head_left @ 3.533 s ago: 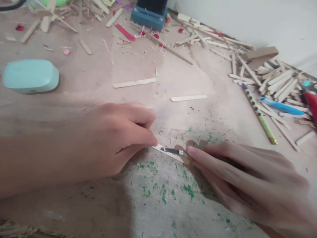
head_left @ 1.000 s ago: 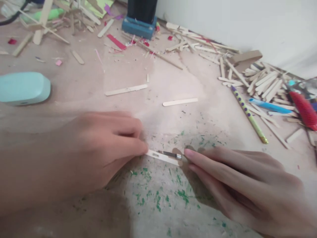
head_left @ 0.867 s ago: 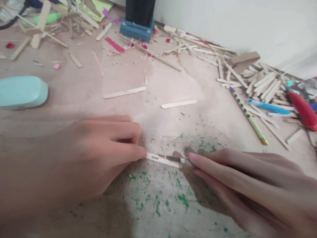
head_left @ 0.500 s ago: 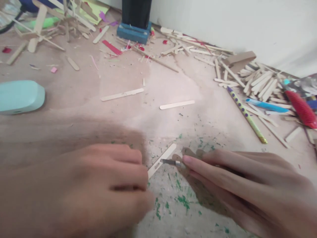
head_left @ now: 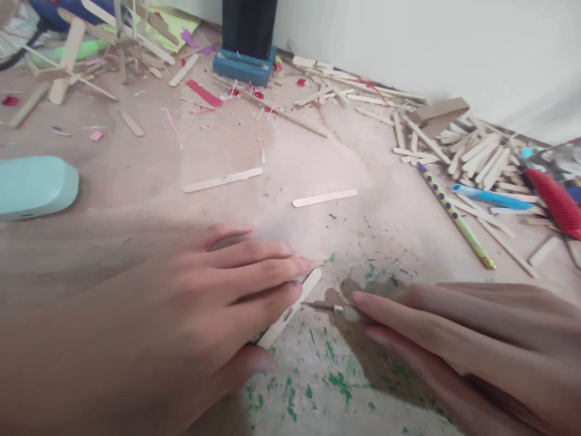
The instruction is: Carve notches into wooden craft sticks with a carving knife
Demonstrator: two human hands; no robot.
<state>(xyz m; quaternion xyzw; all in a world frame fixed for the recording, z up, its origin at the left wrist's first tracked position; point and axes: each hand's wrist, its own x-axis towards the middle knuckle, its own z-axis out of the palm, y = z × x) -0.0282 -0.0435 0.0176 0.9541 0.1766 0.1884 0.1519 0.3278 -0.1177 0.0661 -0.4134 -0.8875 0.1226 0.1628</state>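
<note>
A wooden craft stick (head_left: pixel 313 280) with a small slot cut near its middle lies slanted on the worktop. My left hand (head_left: pixel 218 297) is over the stick, its fingers stretched out and fairly flat. Its fingertips reach the stick's upper left edge, while the thumb is near the lower end; part of the stick is hidden beneath. In my right hand (head_left: pixel 463 339) a craft knife (head_left: pixel 338 310) is pinched between thumb and fingers. Its thin blade points left, with the tip close to the stick's right edge by the slot; whether it touches I cannot tell.
Two loose craft sticks, one on the left (head_left: pixel 222 180) and one on the right (head_left: pixel 325 198), lie beyond my hands. A patterned pencil (head_left: pixel 456 215), a blue tube (head_left: pixel 492 197) and a stick pile (head_left: pixel 481 157) are at right. A mint-coloured case (head_left: pixel 39 186) sits at left.
My left hand has uncurled from a closed shape, its fingers now reaching right across the stick. The right hand has drawn the knife slightly right and down, off the slot.
</note>
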